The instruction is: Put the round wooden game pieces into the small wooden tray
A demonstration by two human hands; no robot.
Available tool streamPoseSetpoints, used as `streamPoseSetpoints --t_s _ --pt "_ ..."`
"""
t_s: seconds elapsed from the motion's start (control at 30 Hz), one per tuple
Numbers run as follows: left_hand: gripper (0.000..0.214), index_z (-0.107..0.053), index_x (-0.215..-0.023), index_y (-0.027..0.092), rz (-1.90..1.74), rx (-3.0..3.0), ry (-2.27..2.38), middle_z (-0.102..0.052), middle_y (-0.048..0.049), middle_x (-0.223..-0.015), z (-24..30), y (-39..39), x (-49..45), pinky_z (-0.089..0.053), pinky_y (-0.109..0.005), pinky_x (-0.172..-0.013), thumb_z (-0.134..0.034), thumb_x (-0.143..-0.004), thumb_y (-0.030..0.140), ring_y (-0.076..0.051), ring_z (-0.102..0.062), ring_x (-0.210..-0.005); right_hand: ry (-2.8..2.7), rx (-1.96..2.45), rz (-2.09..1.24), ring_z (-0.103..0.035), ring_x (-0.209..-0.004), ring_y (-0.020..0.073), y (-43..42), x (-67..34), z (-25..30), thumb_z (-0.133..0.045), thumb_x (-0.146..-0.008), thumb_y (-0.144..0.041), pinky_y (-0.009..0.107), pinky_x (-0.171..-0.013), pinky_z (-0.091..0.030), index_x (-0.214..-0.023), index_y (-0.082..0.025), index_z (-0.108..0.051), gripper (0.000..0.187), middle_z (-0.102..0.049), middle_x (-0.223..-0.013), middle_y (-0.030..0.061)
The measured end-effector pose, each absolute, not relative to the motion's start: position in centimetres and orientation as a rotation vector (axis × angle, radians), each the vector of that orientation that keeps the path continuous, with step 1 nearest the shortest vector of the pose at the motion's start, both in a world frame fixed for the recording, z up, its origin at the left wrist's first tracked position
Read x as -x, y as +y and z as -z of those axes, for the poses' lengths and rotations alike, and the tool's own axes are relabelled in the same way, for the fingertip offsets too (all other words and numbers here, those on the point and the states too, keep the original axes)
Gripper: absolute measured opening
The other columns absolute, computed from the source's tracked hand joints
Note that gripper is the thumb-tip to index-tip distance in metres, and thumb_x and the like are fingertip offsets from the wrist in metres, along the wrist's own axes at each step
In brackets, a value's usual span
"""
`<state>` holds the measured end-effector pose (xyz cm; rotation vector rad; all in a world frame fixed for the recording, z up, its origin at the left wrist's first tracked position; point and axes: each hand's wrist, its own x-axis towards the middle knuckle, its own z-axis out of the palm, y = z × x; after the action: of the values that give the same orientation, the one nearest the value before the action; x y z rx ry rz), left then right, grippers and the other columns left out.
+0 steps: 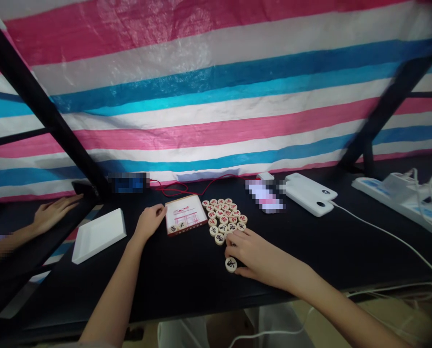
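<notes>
My left hand (150, 221) rests on the black table (187, 270), its curled fingers touching the left edge of a small red-and-white box (185, 214) that holds two round pieces. Right of the box lies a cluster of several round wooden chess discs (223, 216) with red and black characters. My right hand (258, 256) lies just below the cluster, fingers bent over the nearest discs, its thumb against one separate disc (231, 264) with a black character at the near side.
A white tray (98, 235) lies at the left. A white device (309, 193) with a cable, a power strip (400, 195) and a red wire (187, 188) sit along the back. Another person's hand (54, 210) rests at the far left. Black frame poles and a striped tarp stand behind.
</notes>
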<state>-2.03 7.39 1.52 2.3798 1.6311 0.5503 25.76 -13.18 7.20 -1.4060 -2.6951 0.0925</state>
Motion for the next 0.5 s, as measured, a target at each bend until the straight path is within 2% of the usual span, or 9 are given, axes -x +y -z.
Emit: streamPoseSetpoints --t_s 0.23,0.5 --pt "0.037 -0.054 -0.067 0.021 -0.543 -2.382 1.610 -0.059 -0.0025 -0.065 -1.5 7.6 2.0 -0.031 -0.025 -0.058 -0.034 -0.084 0.047 -0.017 -0.052 -0.064 -2.558 1.217 -0.303 -0.054 -0.091 0.0172 -10.4 -24.8 -7.7 -0.065 -0.078 -0.030 0.028 -0.081 -0.039 -0.091 -0.019 -0.062 0.017 -0.059 -0.094 0.0025" --pt "0.037 -0.053 -0.067 0.021 -0.535 -2.403 1.572 -0.058 -0.0014 -0.064 -1.4 7.6 2.0 -0.032 -0.025 -0.058 -0.034 -0.084 0.047 -0.017 -0.052 -0.062 -2.364 1.362 -0.048 -0.056 -0.091 0.0202 -2.2 -21.9 -7.1 -0.058 -0.084 -0.038 0.029 -0.076 -0.040 -0.100 -0.016 -0.060 0.028 -0.061 -0.102 0.0083"
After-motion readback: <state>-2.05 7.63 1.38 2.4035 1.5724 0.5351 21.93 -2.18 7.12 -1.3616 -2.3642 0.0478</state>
